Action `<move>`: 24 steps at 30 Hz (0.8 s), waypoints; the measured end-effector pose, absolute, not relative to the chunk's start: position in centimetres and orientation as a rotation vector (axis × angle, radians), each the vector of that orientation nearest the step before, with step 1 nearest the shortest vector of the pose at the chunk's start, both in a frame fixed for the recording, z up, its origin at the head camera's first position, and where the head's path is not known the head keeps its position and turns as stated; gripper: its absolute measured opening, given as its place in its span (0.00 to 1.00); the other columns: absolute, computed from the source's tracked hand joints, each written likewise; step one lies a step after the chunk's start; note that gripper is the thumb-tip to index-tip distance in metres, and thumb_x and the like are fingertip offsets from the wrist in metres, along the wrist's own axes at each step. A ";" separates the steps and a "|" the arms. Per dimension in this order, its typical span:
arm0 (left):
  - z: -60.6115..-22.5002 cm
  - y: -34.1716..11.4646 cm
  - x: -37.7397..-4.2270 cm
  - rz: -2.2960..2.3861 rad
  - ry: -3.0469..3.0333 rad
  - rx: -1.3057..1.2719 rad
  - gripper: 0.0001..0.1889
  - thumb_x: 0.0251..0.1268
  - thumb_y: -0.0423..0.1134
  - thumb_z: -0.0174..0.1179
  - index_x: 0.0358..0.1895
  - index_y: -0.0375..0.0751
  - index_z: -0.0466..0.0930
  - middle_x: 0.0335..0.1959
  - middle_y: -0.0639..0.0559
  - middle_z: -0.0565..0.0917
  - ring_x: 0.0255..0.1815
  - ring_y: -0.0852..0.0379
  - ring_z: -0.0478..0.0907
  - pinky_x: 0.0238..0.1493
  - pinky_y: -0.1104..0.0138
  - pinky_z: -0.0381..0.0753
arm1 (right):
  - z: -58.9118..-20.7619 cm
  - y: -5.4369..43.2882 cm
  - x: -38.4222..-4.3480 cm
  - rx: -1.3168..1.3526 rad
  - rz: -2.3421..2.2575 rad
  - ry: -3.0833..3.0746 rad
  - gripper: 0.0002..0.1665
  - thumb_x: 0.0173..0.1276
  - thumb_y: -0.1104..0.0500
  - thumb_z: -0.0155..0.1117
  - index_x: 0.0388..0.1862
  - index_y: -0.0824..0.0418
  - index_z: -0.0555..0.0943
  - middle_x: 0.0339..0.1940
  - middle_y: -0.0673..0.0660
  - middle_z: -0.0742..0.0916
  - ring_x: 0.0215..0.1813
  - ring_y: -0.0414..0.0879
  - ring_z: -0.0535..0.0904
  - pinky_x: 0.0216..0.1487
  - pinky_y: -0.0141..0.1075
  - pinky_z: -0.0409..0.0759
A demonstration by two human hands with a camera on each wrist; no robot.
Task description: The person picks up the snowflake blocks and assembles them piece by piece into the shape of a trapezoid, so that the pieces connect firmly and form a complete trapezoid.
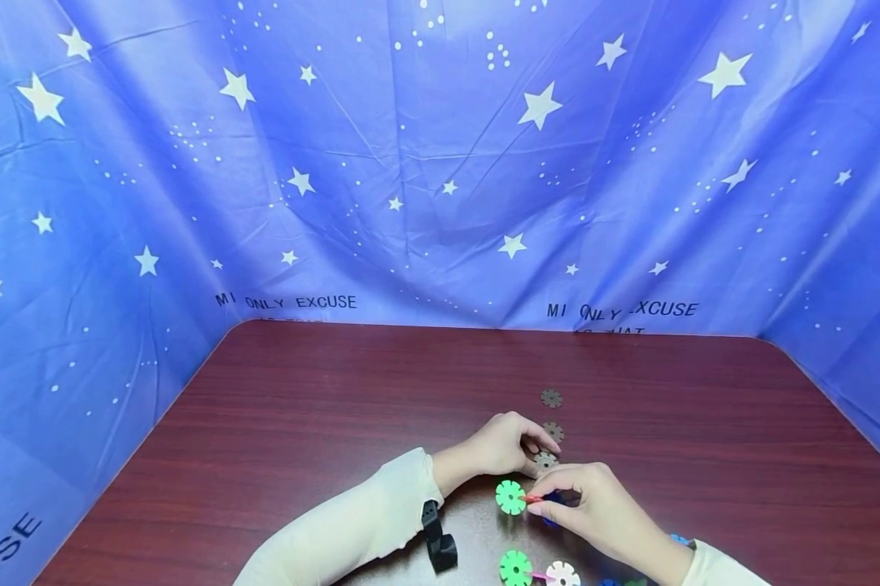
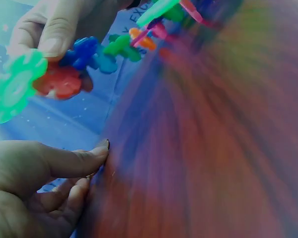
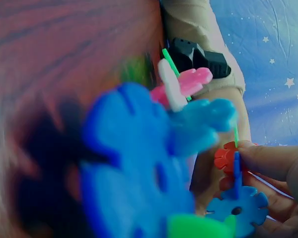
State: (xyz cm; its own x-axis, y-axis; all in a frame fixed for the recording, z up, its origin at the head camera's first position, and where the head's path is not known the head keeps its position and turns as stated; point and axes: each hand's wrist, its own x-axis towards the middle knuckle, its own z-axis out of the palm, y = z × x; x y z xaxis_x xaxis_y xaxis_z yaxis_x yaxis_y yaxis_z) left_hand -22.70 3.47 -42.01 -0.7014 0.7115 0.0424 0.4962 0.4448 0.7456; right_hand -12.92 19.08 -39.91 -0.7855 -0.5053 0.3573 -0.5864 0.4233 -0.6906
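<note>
My right hand pinches a red notched disc between thumb and fingers. A bright green disc is slotted to one side of the red one, and a dark blue disc joins on the other. From there a chain of light blue, green, orange and pink discs trails off in the left wrist view. Just beyond, my left hand has its thumb and fingertips on a grey notched disc, pinching at its edge. That disc is mostly hidden in the left wrist view.
Two more grey discs lie in a line farther back on the dark red table. Close to me, a green disc and a white disc are linked by a pink piece. A black strap hangs at the left wrist.
</note>
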 end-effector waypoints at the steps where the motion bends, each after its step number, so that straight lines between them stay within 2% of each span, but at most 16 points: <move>1: -41.9 3.1 -22.8 1.113 2.426 1.030 0.15 0.47 0.31 0.72 0.42 0.46 0.87 0.33 0.61 0.85 0.29 0.75 0.74 0.33 0.81 0.74 | -39.9 19.2 -13.0 0.989 1.286 -2.571 0.03 0.60 0.58 0.68 0.34 0.52 0.86 0.33 0.45 0.87 0.36 0.32 0.80 0.31 0.31 0.81; 5: -41.9 1.6 -23.3 1.197 2.412 0.942 0.15 0.45 0.27 0.72 0.40 0.42 0.87 0.31 0.57 0.85 0.27 0.73 0.76 0.32 0.80 0.76 | -39.5 19.9 -13.6 0.967 1.225 -2.626 0.02 0.59 0.59 0.69 0.31 0.54 0.86 0.30 0.43 0.87 0.31 0.29 0.78 0.28 0.29 0.79; 9: -42.1 0.1 -23.5 1.375 2.322 0.783 0.13 0.44 0.22 0.69 0.37 0.37 0.86 0.28 0.52 0.85 0.25 0.68 0.78 0.30 0.75 0.78 | -39.4 20.5 -14.3 0.820 1.215 -2.758 0.02 0.57 0.57 0.71 0.28 0.55 0.85 0.27 0.42 0.86 0.27 0.29 0.76 0.27 0.29 0.77; 13: -42.3 -1.1 -23.5 1.472 2.249 0.680 0.11 0.49 0.24 0.67 0.37 0.36 0.85 0.29 0.51 0.84 0.27 0.65 0.79 0.27 0.72 0.79 | -39.7 20.6 -14.8 0.653 1.282 -2.834 0.04 0.56 0.57 0.72 0.28 0.55 0.85 0.24 0.42 0.85 0.27 0.30 0.76 0.28 0.28 0.77; 18: -42.2 -2.2 -22.8 1.571 2.161 0.607 0.09 0.53 0.26 0.66 0.39 0.35 0.85 0.31 0.49 0.84 0.26 0.61 0.79 0.21 0.70 0.78 | -40.2 20.5 -14.9 0.512 1.420 -2.821 0.08 0.55 0.56 0.72 0.30 0.60 0.84 0.25 0.47 0.86 0.28 0.33 0.78 0.29 0.29 0.78; 24: -41.2 -2.8 -21.4 1.614 2.164 0.605 0.09 0.51 0.25 0.66 0.37 0.33 0.84 0.29 0.47 0.84 0.21 0.54 0.80 0.19 0.65 0.80 | -40.6 19.8 -14.7 0.231 1.697 -2.741 0.14 0.56 0.59 0.72 0.35 0.69 0.83 0.29 0.57 0.87 0.28 0.37 0.81 0.32 0.30 0.80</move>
